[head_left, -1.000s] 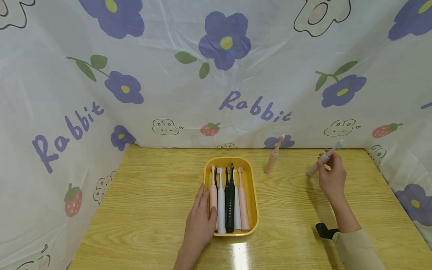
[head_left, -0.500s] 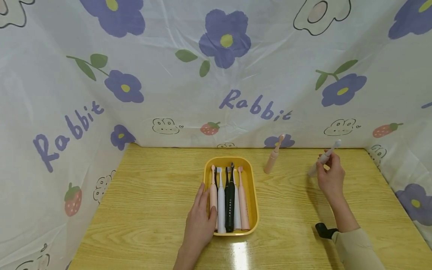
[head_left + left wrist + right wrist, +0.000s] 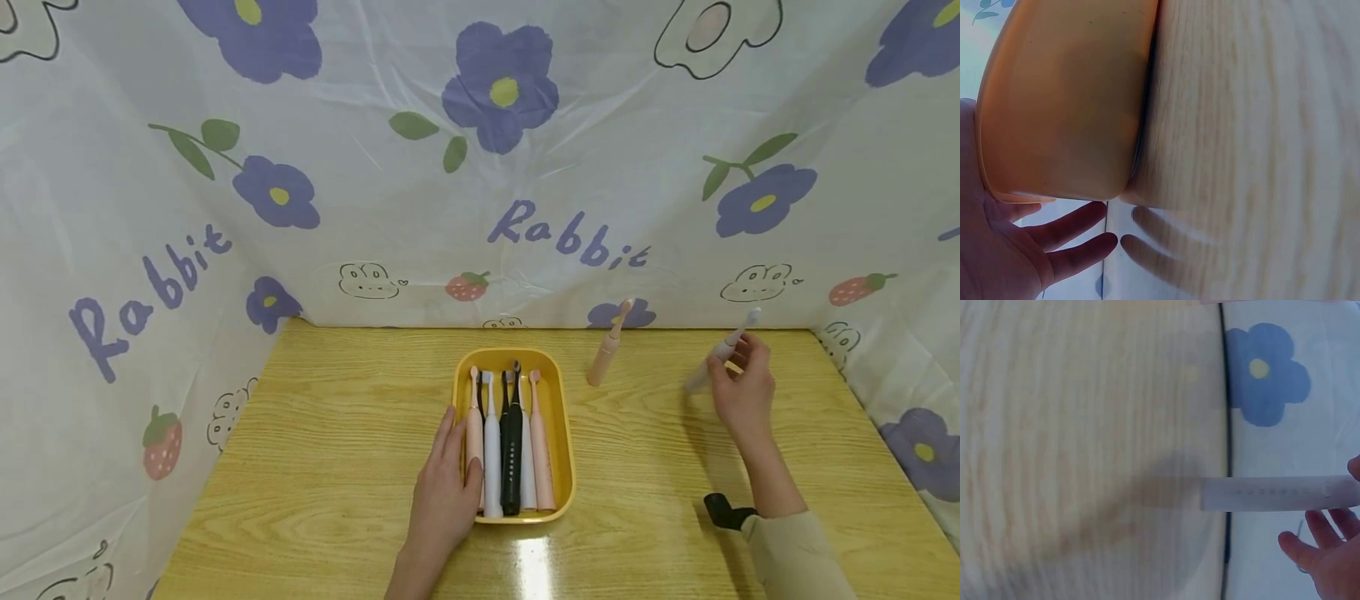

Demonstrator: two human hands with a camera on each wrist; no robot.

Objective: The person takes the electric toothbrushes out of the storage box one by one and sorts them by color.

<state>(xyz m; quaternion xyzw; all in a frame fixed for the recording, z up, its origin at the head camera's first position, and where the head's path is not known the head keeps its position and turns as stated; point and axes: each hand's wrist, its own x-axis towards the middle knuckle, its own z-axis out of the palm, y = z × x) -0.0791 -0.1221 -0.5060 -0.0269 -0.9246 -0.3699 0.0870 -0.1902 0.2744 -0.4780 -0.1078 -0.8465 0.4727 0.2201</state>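
Note:
A yellow tray (image 3: 567, 467) holds several electric toothbrushes lying side by side, pink, white and black. My left hand (image 3: 444, 487) rests against its left side; in the left wrist view spread fingers (image 3: 1079, 253) show beside the tray wall. On the right, a pale grey-white electric toothbrush (image 3: 701, 375) stands upright on the table. My right hand (image 3: 746, 396) is right beside it. In the right wrist view its fingers (image 3: 1300, 550) look spread at one side of the handle, with the thumb at the other. Whether they touch the handle is hard to tell.
A pink electric toothbrush (image 3: 603, 354) stands upright between the tray and my right hand. A patterned cloth (image 3: 420, 208) hangs behind the wooden table (image 3: 322, 450). Near my right wrist is a black device (image 3: 723, 510).
My right hand has shifted slightly rightward and its fingers have drawn off the toothbrush, whose head has swayed a little while its base stays put. The left hand and tray are unmoved.

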